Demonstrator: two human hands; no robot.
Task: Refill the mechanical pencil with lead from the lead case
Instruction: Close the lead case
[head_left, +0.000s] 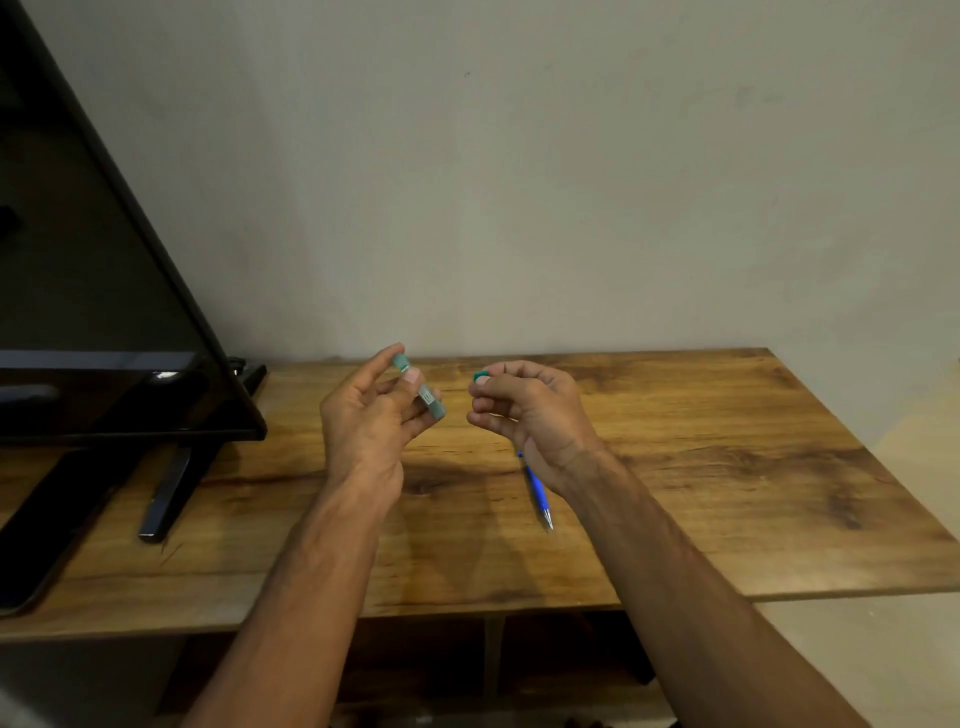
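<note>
- My left hand (363, 423), at mid-frame, pinches the lead case (432, 401) between the thumb and fingertips. The case is tilted, its upper end leaning left.
- My right hand (535, 410), just right of it, pinches the small teal cap (479, 374) between thumb and forefinger, the other fingers curled in. Cap and case are apart.
- I judge the case is opened. I see no lead out yet, and loading the pencil is all left to do.
- The mechanical pencil (537, 488) lies untouched on the table (727, 441), below my right wrist, its tip toward the frame's bottom.
- The case is a slim, pale green plastic tube with a small label.
- The pencil has a blue barrel and a shiny metal tip.
- The table is matte wood grain with dark knots.
</note>
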